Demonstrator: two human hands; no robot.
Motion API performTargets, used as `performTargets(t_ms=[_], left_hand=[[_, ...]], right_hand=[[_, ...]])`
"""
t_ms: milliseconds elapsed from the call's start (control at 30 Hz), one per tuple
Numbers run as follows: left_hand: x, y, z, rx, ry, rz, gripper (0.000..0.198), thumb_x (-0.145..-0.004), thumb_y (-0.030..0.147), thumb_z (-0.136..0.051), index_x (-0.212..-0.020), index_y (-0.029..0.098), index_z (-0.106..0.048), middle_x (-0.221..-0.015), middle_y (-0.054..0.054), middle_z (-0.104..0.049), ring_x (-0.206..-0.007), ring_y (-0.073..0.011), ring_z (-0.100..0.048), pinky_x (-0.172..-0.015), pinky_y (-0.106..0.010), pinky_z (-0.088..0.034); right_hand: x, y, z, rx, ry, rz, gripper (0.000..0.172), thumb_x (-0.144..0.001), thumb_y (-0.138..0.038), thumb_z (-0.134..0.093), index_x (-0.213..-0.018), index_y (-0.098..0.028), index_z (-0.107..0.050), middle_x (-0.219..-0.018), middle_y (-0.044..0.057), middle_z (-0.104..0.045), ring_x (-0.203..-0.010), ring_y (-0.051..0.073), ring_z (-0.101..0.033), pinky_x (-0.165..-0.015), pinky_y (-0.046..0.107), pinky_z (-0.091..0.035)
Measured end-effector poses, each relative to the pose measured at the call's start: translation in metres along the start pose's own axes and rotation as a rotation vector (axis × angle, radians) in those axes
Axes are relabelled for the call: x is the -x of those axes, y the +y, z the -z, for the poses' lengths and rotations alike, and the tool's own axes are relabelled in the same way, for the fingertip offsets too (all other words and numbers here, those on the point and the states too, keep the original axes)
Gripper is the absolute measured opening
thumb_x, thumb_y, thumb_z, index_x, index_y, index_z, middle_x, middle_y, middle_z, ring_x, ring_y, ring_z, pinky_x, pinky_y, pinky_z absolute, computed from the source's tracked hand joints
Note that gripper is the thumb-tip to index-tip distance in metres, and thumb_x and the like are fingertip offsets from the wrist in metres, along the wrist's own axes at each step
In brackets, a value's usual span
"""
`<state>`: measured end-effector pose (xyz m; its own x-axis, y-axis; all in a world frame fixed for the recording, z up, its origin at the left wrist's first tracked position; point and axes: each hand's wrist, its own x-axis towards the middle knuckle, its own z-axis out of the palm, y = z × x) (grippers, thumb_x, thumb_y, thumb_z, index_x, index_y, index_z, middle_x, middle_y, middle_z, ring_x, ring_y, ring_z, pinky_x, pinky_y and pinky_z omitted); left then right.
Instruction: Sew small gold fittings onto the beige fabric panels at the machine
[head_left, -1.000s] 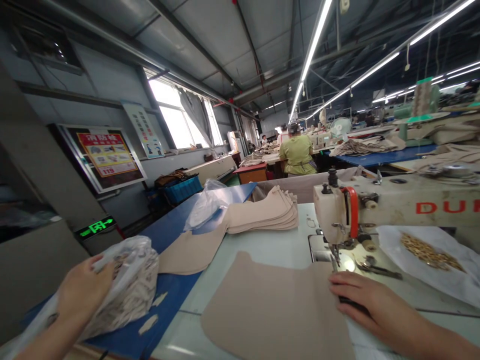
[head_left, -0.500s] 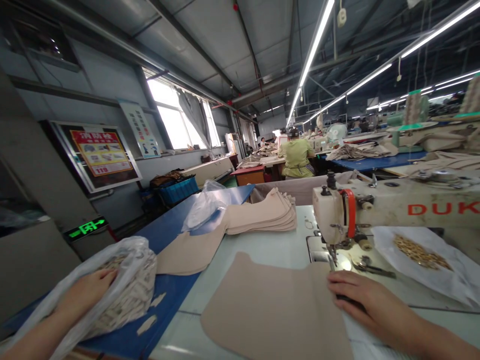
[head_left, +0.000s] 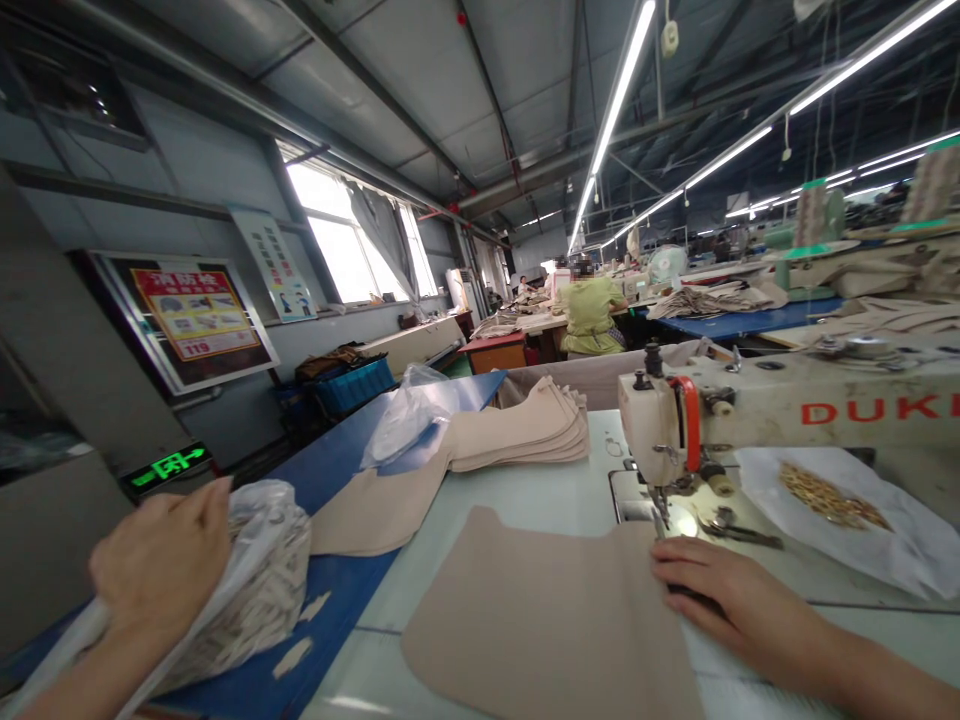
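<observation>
Over the mouth of a clear plastic bag [head_left: 270, 580], my left hand [head_left: 169, 560] is raised with its fingers closed together; what they hold, if anything, is hidden. Small pale fabric pieces fill the bag. A large beige fabric panel [head_left: 540, 610] lies flat on the pale table, its upper right corner near the needle of a sewing machine [head_left: 660, 430]. My right hand [head_left: 724, 600] holds the panel's right edge just in front of the presser foot, fingers curved and close together. A dark shape shows under those fingers, but I cannot tell what it is.
A stack of beige panels [head_left: 525, 430] lies beyond the large one, with more panels [head_left: 375, 510] to its left. Small brass-coloured parts [head_left: 829, 495] rest on white sheeting by the machine. Two fabric scraps [head_left: 292, 657] lie on the blue surface. A person in green [head_left: 592, 315] sits farther off.
My left hand has come up out of the plastic bag, its fingers now closed above the opening. My right hand and the panel stay in place; the view has shifted slightly.
</observation>
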<state>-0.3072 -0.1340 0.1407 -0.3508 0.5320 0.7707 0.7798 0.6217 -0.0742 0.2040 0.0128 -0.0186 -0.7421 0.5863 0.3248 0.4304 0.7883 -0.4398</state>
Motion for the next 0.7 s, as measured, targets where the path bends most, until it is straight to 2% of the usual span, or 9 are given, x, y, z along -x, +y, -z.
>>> performTargets(t_ms=[67,133,200,267,333,400,500,567,700], left_hand=[[0.011,0.037,0.0,-0.003,0.048,-0.209,0.053,-0.094,0.049,-0.022,-0.105,0.019,-0.064,-0.07,0.002,-0.062,-0.071,-0.0146,-0.058,-0.067,-0.024,-0.044],[0.03,0.083,-0.001,0.142,0.14,-0.566,0.053,-0.097,0.041,-0.018,-0.105,0.016,-0.064,-0.075,0.0,-0.067,-0.07,-0.0129,-0.061,-0.066,-0.022,-0.046],[0.055,0.134,-0.001,0.371,0.215,-0.848,0.043,-0.098,0.033,-0.025,-0.101,0.016,-0.064,-0.081,-0.002,-0.07,-0.074,-0.0132,-0.064,-0.072,-0.023,-0.049],[0.083,0.186,0.001,0.601,0.118,-0.986,0.033,-0.097,0.025,-0.03,-0.105,0.016,-0.061,-0.086,-0.003,-0.071,-0.079,-0.0133,-0.065,-0.076,-0.023,-0.05],[0.109,0.232,0.005,0.793,-0.08,-1.086,0.028,-0.096,0.023,-0.035,-0.109,0.017,-0.059,-0.089,-0.003,-0.07,-0.081,-0.0125,-0.065,-0.076,-0.022,-0.051],[0.128,0.27,0.009,0.903,-0.256,-1.135,0.027,-0.096,0.023,-0.036,-0.111,0.017,-0.058,-0.096,-0.004,-0.07,-0.085,-0.0133,-0.065,-0.079,-0.024,-0.052],[0.143,0.31,0.013,1.07,-0.418,-1.103,0.029,-0.096,0.024,-0.035,-0.11,0.018,-0.06,-0.099,-0.006,-0.07,-0.091,-0.0146,-0.065,-0.084,-0.025,-0.051],[0.147,0.327,0.014,1.213,-0.508,-1.015,0.028,-0.094,0.022,-0.038,-0.108,0.019,-0.063,-0.099,-0.006,-0.071,-0.093,-0.0145,-0.065,-0.086,-0.024,-0.05],[0.15,0.343,0.01,1.391,-0.66,-0.77,0.026,-0.091,0.018,-0.044,-0.101,0.023,-0.067,-0.094,-0.003,-0.072,-0.088,-0.0137,-0.065,-0.084,-0.023,-0.049]], right_hand=[[0.0,-0.001,0.001,0.011,-0.006,0.002,0.031,-0.091,-0.036,-0.045,-0.113,-0.024,-0.064,-0.122,0.007,-0.06,-0.112,0.023,-0.055,-0.098,0.036,-0.043],[-0.001,-0.002,0.002,0.02,-0.014,0.005,0.031,-0.091,-0.035,-0.044,-0.112,-0.024,-0.064,-0.122,0.007,-0.06,-0.113,0.023,-0.054,-0.098,0.036,-0.043],[-0.002,-0.003,0.002,0.02,-0.019,0.004,0.031,-0.092,-0.035,-0.043,-0.111,-0.023,-0.065,-0.121,0.007,-0.061,-0.113,0.022,-0.054,-0.098,0.036,-0.042],[-0.002,-0.002,0.003,0.003,-0.008,-0.001,0.032,-0.093,-0.035,-0.041,-0.11,-0.022,-0.065,-0.117,0.008,-0.063,-0.111,0.022,-0.056,-0.097,0.036,-0.043],[-0.002,-0.001,0.003,-0.036,0.026,-0.027,0.034,-0.093,-0.037,-0.039,-0.111,-0.022,-0.064,-0.114,0.008,-0.064,-0.107,0.022,-0.058,-0.094,0.034,-0.045],[-0.001,0.001,0.003,-0.087,0.071,-0.076,0.036,-0.094,-0.039,-0.038,-0.116,-0.022,-0.062,-0.115,0.008,-0.064,-0.105,0.021,-0.059,-0.093,0.033,-0.045],[0.0,0.004,0.003,-0.157,0.125,-0.157,0.041,-0.093,-0.041,-0.037,-0.123,-0.02,-0.056,-0.121,0.01,-0.061,-0.11,0.022,-0.056,-0.096,0.034,-0.043],[0.0,0.005,0.002,-0.203,0.138,-0.177,0.04,-0.094,-0.04,-0.035,-0.12,-0.019,-0.057,-0.118,0.01,-0.062,-0.108,0.022,-0.057,-0.095,0.033,-0.043],[-0.003,0.005,0.003,-0.297,0.147,-0.173,0.031,-0.094,-0.037,-0.037,-0.096,-0.021,-0.063,-0.093,0.005,-0.068,-0.087,0.019,-0.062,-0.078,0.027,-0.048]])
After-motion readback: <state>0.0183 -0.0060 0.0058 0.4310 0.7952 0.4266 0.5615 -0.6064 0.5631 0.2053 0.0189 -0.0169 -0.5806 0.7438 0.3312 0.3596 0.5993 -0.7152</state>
